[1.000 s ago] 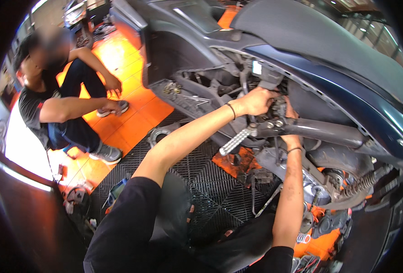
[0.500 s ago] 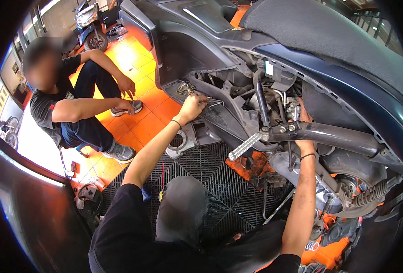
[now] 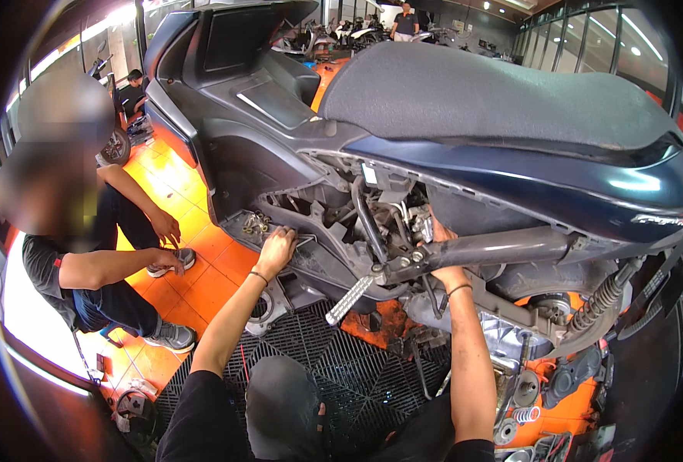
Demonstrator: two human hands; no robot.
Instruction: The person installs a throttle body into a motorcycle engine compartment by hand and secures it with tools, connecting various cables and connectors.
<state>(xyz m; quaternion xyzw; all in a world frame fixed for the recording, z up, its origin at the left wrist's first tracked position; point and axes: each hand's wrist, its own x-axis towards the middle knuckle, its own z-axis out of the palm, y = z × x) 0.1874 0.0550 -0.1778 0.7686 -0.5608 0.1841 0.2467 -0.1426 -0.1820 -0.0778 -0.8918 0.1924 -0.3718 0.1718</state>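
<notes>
A dark blue scooter with its side panels off fills the upper right. My left hand rests on the bare floorboard frame, fingers spread next to several small metal fasteners. My right hand reaches up behind the grey frame tube into the engine bay by the black hoses. Its fingers are hidden there, so I cannot tell what they hold. A ribbed metal footpeg sticks out below the frame.
Another person squats at the left on the orange tiled floor. A black grid mat lies under the scooter. Round engine parts and a spring lie on the floor at lower right, below the rear shock.
My left hand left the engine area at the frame tube and moved left and down to the floorboard frame by the fasteners. My right hand stayed at the tube. The view tilted up.
</notes>
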